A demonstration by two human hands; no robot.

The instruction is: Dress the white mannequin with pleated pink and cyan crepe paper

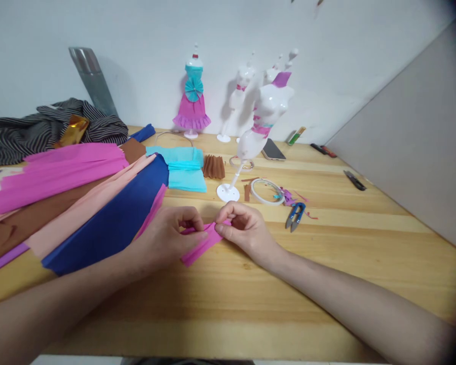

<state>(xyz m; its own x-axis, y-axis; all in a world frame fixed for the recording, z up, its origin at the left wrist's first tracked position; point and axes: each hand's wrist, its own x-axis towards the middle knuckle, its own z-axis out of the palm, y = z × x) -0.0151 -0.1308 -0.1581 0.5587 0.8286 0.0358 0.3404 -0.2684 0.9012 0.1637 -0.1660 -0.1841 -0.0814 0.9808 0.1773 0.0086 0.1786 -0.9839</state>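
Between my two hands is a strip of pink crepe paper (203, 247), held just above or on the wooden table. My left hand (171, 230) pinches its left part between thumb and fingers. At the strip's upper right end, my right hand (247, 230) is closed on it, thumb against the fingertips. Beyond my hands stands a small white mannequin (251, 144) on a round base, with pink and purple bits round its neck and waist. Blue thread snips (295, 217) lie to the right of my right hand.
Crepe sheets, among them dark blue (114, 218) and pink (76, 165), spread across the left. Folded turquoise paper (186, 175), pleated brown paper (214, 167) and a tape roll (255, 196) lie ahead. Behind are a dressed mannequin (192, 101), a phone (273, 150) and a cutter (354, 180).
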